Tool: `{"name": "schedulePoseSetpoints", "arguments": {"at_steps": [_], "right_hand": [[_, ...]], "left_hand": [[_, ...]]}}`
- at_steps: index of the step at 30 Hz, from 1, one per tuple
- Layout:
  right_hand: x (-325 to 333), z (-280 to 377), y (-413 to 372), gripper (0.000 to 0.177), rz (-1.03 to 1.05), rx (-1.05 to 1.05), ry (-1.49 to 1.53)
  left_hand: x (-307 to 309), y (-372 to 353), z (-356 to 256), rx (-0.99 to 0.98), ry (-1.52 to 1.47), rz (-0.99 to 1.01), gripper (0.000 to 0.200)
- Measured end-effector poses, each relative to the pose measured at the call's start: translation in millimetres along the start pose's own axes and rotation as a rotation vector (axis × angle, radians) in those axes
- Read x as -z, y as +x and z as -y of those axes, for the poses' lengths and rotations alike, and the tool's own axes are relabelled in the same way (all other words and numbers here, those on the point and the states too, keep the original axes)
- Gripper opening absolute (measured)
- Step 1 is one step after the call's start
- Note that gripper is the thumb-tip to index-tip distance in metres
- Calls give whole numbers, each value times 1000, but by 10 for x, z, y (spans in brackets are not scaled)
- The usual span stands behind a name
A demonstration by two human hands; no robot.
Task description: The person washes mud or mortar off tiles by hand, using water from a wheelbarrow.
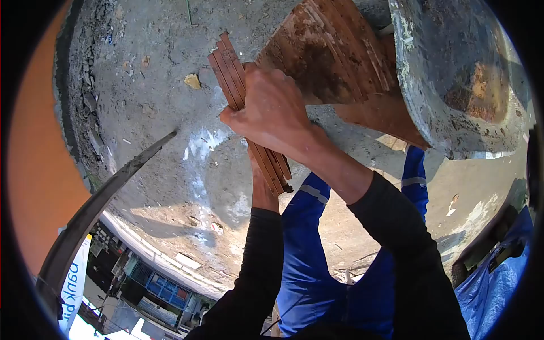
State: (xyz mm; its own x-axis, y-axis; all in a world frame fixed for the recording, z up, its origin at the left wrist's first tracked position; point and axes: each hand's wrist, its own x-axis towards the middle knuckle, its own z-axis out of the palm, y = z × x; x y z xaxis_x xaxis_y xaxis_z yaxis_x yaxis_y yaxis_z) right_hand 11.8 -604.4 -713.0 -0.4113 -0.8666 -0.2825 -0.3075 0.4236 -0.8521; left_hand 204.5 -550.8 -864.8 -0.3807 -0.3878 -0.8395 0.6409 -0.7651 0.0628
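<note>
A tight stack of thin reddish-brown pieces [271, 169], which look like clay roof tiles seen edge-on, slants across the middle of the view. My right hand [269, 105] is closed around its upper part, thumb on the left side. Behind the lower part of the stack, my left hand shows only its wrist [263, 190]; its fingers are hidden. Just beyond my right hand, more ridged brown tiles [317, 54] lie fanned out, with dark stains on the nearest face.
A worn metal wheelbarrow tray [411, 73] stands beside the tiles at upper right. A dark pole [124, 170] slants in from lower left. Rough concrete ground [153, 96] holds rubble and a yellowish stone [192, 81]. An orange wall [37, 147] borders the left; blue tarp [493, 294] lies lower right.
</note>
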Motion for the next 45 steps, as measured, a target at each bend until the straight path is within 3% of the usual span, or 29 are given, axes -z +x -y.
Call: {"name": "schedulePoseSetpoints", "arguments": {"at_steps": [9,16,25,28,30,31,33,34,36,38,41,45], "right_hand": [[-125,-277,506,45,54,-56,-114],[-210,-438,628,47,71,-116,-154],[-252,-477,474,45,-30,-206,-152],[-195,-504,408,45,-129,-158,-249],[-121,-561,429,46,-90,-198,-242],[-117,-588,430,46,-94,-197,-241],[-118,-636,410,51,-202,-217,-274],[-94,-634,399,51,-203,-218,-274],[-38,-610,400,52,-223,-263,-249],[-15,-609,400,51,-239,-244,-284],[27,-596,406,48,-228,-268,-330],[-27,-769,455,48,-307,-278,-388]], "left_hand": [[267,798,55,-1,-91,-26,48],[407,1189,243,17,-65,-47,60],[471,1033,263,83,107,-26,73],[201,872,114,231,387,-109,79],[-333,749,-87,95,1051,-783,87],[-536,677,-207,-199,1078,-726,87],[-949,694,-485,-548,1172,-286,82],[-1346,634,-501,-693,1231,-186,66],[-1932,687,-525,-725,1445,116,66],[-2259,920,-445,-885,1639,286,56],[-2533,1070,-292,-773,1875,395,54],[-2545,1225,-162,-671,2013,353,51]]}}
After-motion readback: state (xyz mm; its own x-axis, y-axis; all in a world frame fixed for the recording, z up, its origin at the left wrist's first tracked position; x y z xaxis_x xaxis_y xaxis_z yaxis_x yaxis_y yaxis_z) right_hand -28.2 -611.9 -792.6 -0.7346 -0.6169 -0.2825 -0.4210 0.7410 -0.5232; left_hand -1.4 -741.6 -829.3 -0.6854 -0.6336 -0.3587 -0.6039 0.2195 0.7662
